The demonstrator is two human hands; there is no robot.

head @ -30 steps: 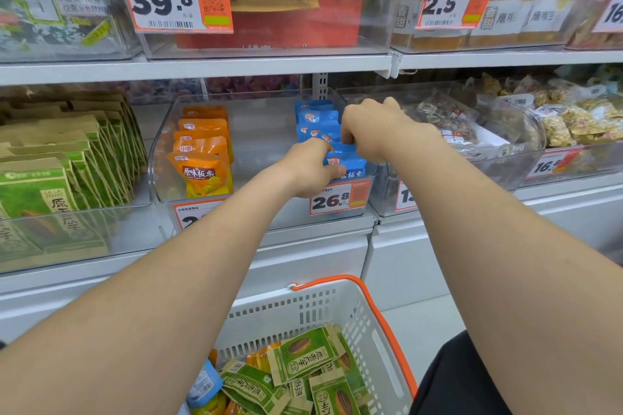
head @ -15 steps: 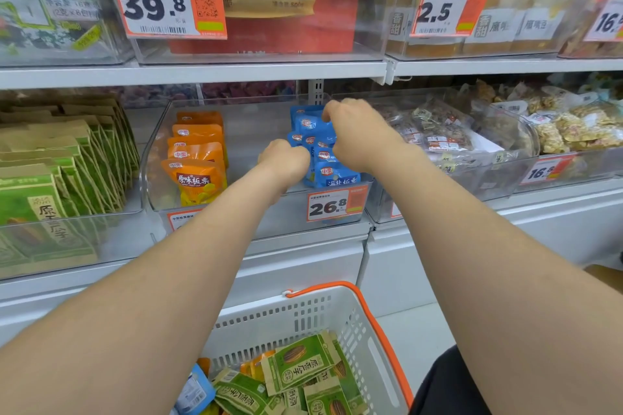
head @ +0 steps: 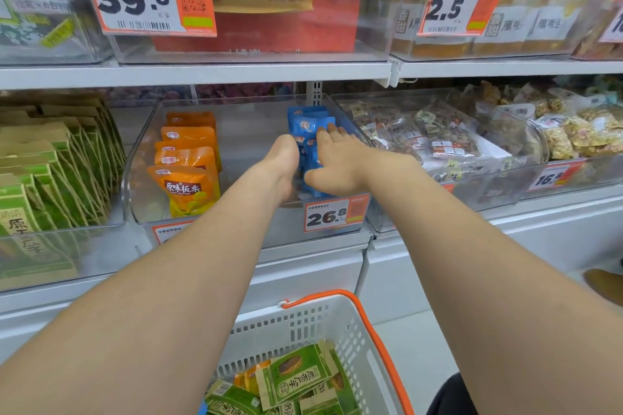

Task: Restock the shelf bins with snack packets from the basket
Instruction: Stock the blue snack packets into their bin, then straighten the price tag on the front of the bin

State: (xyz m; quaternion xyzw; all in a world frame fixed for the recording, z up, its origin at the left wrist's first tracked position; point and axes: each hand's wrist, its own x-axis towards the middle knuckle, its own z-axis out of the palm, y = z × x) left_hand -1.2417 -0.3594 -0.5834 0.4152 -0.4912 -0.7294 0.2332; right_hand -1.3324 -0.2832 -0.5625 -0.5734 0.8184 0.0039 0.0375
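A row of blue snack packets stands at the right side of a clear shelf bin, with orange packets lined up at its left side. My left hand presses flat against the left side of the blue row; its fingertips are hidden. My right hand lies over the blue row with straight fingers on top and the thumb at the front packet. Below me, the white basket with an orange rim holds green packets and some orange ones.
A bin of green packets stands to the left, and a bin of clear nut bags to the right. An orange 26.8 price tag hangs on the bin front. The upper shelf overhangs closely.
Both hands have gone deeper into the bin. My right hand has uncurled from a fist to straight fingers laid over the blue packets; the left has slid alongside them.
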